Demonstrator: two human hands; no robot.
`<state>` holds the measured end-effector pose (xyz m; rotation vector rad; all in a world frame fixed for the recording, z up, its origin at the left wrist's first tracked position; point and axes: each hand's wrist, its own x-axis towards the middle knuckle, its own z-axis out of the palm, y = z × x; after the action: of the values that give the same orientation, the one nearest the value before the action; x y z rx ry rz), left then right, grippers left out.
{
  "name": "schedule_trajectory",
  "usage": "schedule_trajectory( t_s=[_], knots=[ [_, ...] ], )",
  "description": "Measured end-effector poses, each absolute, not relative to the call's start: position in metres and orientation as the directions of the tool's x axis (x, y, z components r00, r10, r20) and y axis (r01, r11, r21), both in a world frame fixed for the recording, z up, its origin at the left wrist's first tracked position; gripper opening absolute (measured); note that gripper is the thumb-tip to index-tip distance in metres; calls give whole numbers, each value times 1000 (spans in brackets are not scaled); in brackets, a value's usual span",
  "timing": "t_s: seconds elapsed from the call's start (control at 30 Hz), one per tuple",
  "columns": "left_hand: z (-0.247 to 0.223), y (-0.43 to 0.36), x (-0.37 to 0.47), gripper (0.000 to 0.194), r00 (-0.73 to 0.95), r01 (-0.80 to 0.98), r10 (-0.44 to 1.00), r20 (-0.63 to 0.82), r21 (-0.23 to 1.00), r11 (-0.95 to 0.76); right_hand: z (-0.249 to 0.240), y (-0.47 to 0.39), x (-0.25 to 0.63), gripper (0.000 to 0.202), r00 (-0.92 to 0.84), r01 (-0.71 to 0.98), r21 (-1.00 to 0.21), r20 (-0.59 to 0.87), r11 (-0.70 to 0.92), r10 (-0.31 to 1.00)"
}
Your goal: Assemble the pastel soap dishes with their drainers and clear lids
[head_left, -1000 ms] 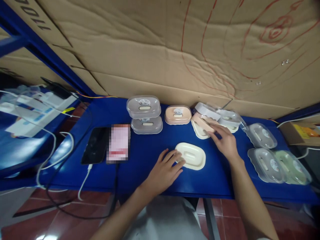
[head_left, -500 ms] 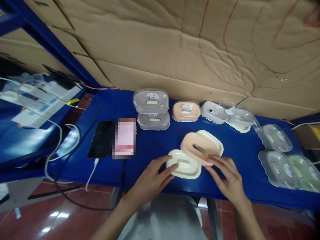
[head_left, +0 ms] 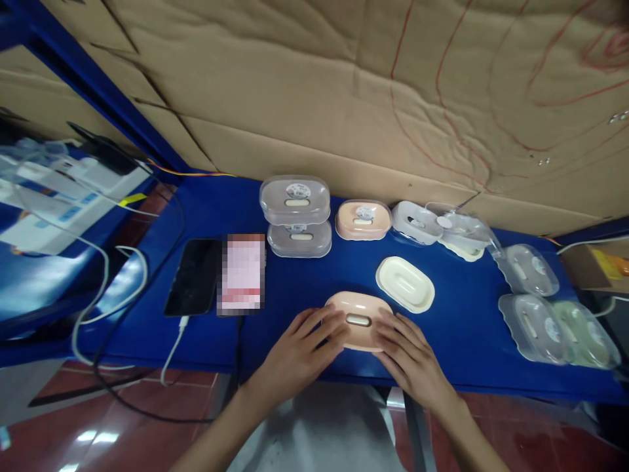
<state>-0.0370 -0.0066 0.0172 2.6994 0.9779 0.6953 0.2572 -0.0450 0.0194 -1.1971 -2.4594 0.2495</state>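
Note:
The peach soap dish [head_left: 361, 303], an oval with a slot in its middle, lies near the table's front edge. A cream piece [head_left: 358, 320] shows through that slot, and the rest of the cream base under it is hidden. On the dish's left end rest the fingers of my left hand [head_left: 314, 337]. My right hand [head_left: 403, 344] grips the other end, its fingers over the rim. Just behind and to the right sits a separate cream oval base [head_left: 405, 283], which neither hand touches.
At the back stand stacked grey dishes [head_left: 295, 203] under clear covers, a covered peach one [head_left: 363, 219] and a pale grey one [head_left: 417, 221]. Covered grey and green dishes [head_left: 584, 334] are at the right. Two phones [head_left: 192, 278] and cables lie left; cardboard [head_left: 295, 98] walls the back.
The peach dish has moved left and toward me, off the rear cream base and onto the nearer one. My right hand came along with it; my left fingers shifted onto the dish.

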Motion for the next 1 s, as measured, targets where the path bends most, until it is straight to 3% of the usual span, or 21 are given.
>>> schedule_trajectory(
  t_s=[0.17, 0.5, 0.6, 0.7, 0.83, 0.93, 1.0],
  knots=[
    [13, -10, -39, 32, 677, 545, 619, 398, 295, -785, 30, -39, 253, 42, -620, 697, -232, 281, 679, 733],
    [9, -12, -33, 18, 658, 544, 628, 416, 315, -778, 29, -31, 256, 36, -673, 659, -174, 298, 732, 677],
    [10, -11, -33, 19, 647, 540, 640, 415, 343, -768, 39, 7, 292, 38, -512, 785, -133, 411, 605, 754],
    [11, -10, -32, 19, 632, 539, 647, 425, 358, -762, 47, 71, 335, 44, -141, 953, -160, 520, 258, 843],
    [11, -10, -32, 19, 577, 580, 688, 441, 371, -725, 54, 135, 364, 41, -114, 948, -206, 495, 244, 861],
    [13, -12, -34, 25, 497, 612, 731, 467, 409, -677, 64, 131, 352, 32, -98, 927, -258, 533, 272, 840],
    [16, -15, -34, 33, 436, 608, 745, 506, 445, -658, 72, 103, 330, 22, -36, 871, -378, 590, 315, 807]
  ],
)
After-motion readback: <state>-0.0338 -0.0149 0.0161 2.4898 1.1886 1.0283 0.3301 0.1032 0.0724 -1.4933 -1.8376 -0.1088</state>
